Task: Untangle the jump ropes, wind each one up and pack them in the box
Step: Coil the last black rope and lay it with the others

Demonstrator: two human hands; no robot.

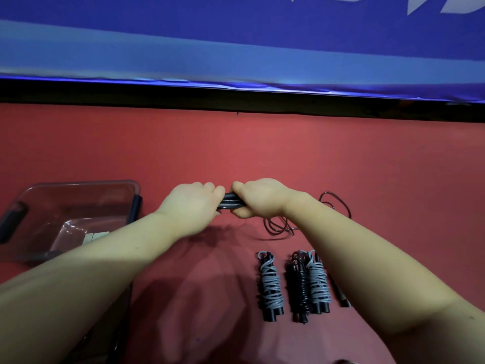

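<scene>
Left hand (194, 203): curled round the black handles (231, 202), which lie crosswise.
Right hand (259, 198): grips their other end, nearer the loose cord (282, 225) on its right.

Red floor (183, 148) meeting a black baseboard strip (157, 94), above which hangs a blue banner (236, 35) bearing white lettering (433, 6).

Matt, finely grained red floor (183, 153), rubbery in look. At its left edge a clear plastic box (78, 183) — glossy, smooth — with dark matt clips (136, 208). Smooth black handles (231, 202) with a faint sheen. Shiny plastic grey cords (271, 282) over dull black handle ends (273, 314). Thin glossy loose cord (284, 224). Along the far edge, slick wrinkled blue banner (236, 56).
</scene>
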